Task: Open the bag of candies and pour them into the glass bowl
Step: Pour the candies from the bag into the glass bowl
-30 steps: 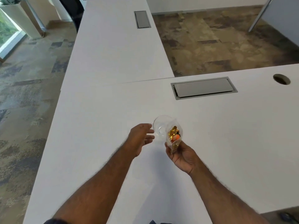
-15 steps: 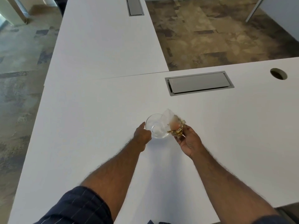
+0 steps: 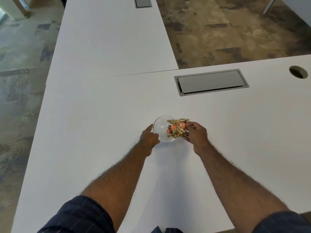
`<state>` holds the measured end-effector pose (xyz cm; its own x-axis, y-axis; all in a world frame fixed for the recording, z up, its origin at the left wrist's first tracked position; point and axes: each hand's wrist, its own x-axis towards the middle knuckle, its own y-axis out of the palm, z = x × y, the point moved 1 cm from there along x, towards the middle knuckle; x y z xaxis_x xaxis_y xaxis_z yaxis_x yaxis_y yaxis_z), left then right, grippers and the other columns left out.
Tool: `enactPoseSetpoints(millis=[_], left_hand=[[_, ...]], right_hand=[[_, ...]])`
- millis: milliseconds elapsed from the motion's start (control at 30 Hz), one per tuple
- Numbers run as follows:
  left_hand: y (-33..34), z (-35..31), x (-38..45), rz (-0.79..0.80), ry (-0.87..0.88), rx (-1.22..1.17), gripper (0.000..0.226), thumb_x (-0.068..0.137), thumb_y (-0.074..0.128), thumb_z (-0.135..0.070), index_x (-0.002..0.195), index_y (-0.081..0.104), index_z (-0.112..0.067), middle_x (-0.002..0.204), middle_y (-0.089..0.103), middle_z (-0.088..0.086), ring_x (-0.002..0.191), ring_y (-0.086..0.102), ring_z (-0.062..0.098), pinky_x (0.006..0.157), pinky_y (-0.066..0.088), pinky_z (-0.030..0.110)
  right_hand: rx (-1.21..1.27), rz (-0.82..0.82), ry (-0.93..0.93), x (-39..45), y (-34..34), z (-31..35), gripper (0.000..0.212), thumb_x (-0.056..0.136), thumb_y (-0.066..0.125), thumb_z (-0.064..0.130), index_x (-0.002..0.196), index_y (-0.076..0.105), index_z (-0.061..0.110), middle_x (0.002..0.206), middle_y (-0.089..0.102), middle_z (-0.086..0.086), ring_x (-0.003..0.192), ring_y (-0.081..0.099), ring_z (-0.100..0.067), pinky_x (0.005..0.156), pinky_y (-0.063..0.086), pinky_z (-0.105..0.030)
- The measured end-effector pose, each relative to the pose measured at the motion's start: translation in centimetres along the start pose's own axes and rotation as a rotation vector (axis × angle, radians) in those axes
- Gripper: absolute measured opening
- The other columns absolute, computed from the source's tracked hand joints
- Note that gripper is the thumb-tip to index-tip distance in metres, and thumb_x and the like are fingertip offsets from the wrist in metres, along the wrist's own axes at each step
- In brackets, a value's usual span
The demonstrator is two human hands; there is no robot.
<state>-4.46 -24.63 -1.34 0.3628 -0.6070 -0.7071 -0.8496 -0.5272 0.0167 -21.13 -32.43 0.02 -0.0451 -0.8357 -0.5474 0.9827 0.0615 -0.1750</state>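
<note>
A glass bowl [image 3: 162, 132] is sitting on the near desk [image 3: 101, 132], with the left hand [image 3: 149, 137] touching its left side and the right hand [image 3: 196, 134] holding a bag of candies [image 3: 178, 129] tipped over its right rim. Behind and to the right, a cable hatch [image 3: 211, 82] is lying flush in the desk, a round cable hole [image 3: 298, 72] farther right. A second desk [image 3: 107, 37] is adjoining behind, another hatch [image 3: 143, 2] at its far end.
</note>
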Motion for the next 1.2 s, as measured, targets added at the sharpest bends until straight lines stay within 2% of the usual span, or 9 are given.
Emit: enactPoseSetpoints(millis=[133, 267, 433, 533, 633, 767, 833, 967, 1200], left_hand=[[0.0, 0.2, 0.2, -0.015, -0.001, -0.016, 0.063, 0.087, 0.047, 0.01, 0.141, 0.051, -0.022, 0.116, 0.059, 0.01, 0.105, 0.059, 0.025, 0.075, 0.056, 0.03], [0.0, 0.2, 0.3, -0.015, -0.01, -0.012, 0.059, 0.089, 0.051, 0.008, 0.141, 0.051, -0.022, 0.118, 0.062, 0.012, 0.107, 0.061, 0.025, 0.084, 0.056, 0.035], [0.1, 0.2, 0.3, -0.019, 0.001, -0.006, 0.057, 0.088, 0.056, 0.004, 0.139, 0.054, -0.022, 0.119, 0.063, 0.013, 0.112, 0.063, 0.028, 0.086, 0.057, 0.036], [0.0, 0.3, 0.4, -0.026, 0.006, 0.029, 0.058, 0.086, 0.052, 0.006, 0.136, 0.057, -0.025, 0.114, 0.064, 0.01, 0.111, 0.064, 0.028, 0.091, 0.058, 0.042], [0.0, 0.3, 0.5, -0.024, 0.025, 0.073, 0.058, 0.085, 0.05, 0.007, 0.131, 0.06, -0.025, 0.109, 0.065, 0.007, 0.111, 0.063, 0.03, 0.093, 0.057, 0.046], [0.0, 0.3, 0.6, -0.027, 0.037, 0.115, 0.059, 0.085, 0.052, 0.009, 0.133, 0.059, -0.025, 0.108, 0.062, 0.003, 0.113, 0.061, 0.029, 0.092, 0.058, 0.045], [0.0, 0.4, 0.6, -0.034, 0.04, 0.122, 0.056, 0.087, 0.053, 0.007, 0.134, 0.058, -0.024, 0.11, 0.061, 0.004, 0.111, 0.06, 0.029, 0.092, 0.058, 0.044], [-0.1, 0.5, 0.6, -0.037, 0.041, 0.141, 0.054, 0.088, 0.055, 0.004, 0.136, 0.055, -0.02, 0.129, 0.062, 0.01, 0.117, 0.06, 0.03, 0.096, 0.056, 0.046], [-0.4, 0.7, -0.1, -0.033, -0.029, 0.188, 0.067, 0.085, 0.063, -0.002, 0.146, 0.043, -0.019, 0.142, 0.054, 0.012, 0.123, 0.056, 0.029, 0.102, 0.052, 0.045]], right_hand=[[-0.277, -0.014, -0.12, -0.4, 0.6, 1.4, 0.015, 0.089, 0.062, 0.025, 0.089, 0.074, 0.017, 0.094, 0.076, -0.01, 0.095, 0.071, -0.033, 0.088, 0.058, -0.05], [-0.573, -0.016, -0.315, -1.7, 1.4, 3.0, 0.022, 0.092, 0.06, 0.027, 0.096, 0.077, 0.014, 0.092, 0.079, -0.005, 0.091, 0.07, -0.025, 0.076, 0.046, -0.026], [-0.805, 0.045, -0.455, -3.3, 2.4, 5.1, 0.021, 0.091, 0.057, 0.014, 0.086, 0.077, 0.008, 0.085, 0.077, -0.009, 0.083, 0.069, -0.028, 0.072, 0.055, -0.032], [-0.892, 0.061, -0.465, -3.9, 2.8, 6.4, 0.023, 0.09, 0.055, 0.011, 0.085, 0.077, 0.009, 0.09, 0.077, -0.007, 0.086, 0.068, -0.027, 0.064, 0.048, -0.027], [-0.928, 0.046, -0.473, -4.3, 2.9, 7.5, 0.024, 0.092, 0.055, 0.013, 0.088, 0.078, 0.01, 0.096, 0.077, -0.005, 0.084, 0.066, -0.025, 0.062, 0.043, -0.025], [-0.94, 0.016, -0.515, -5.1, 2.7, 8.7, 0.024, 0.093, 0.055, 0.014, 0.087, 0.078, 0.008, 0.09, 0.078, -0.007, 0.073, 0.063, -0.02, 0.056, 0.043, -0.023], [-0.915, 0.016, -0.524, -5.6, 2.4, 9.4, 0.023, 0.094, 0.056, 0.015, 0.093, 0.078, 0.009, 0.093, 0.078, -0.007, 0.075, 0.065, -0.019, 0.062, 0.05, -0.024], [-0.807, 0.064, -0.498, -6.2, 2.0, 10.2, 0.021, 0.093, 0.059, 0.014, 0.097, 0.078, 0.006, 0.098, 0.078, -0.009, 0.084, 0.074, -0.026, 0.079, 0.061, -0.04], [-0.688, 0.033, -0.456, -6.4, 1.3, 9.7, 0.019, 0.09, 0.06, 0.013, 0.093, 0.078, 0.005, 0.092, 0.079, -0.01, 0.083, 0.074, -0.028, 0.079, 0.061, -0.044]])
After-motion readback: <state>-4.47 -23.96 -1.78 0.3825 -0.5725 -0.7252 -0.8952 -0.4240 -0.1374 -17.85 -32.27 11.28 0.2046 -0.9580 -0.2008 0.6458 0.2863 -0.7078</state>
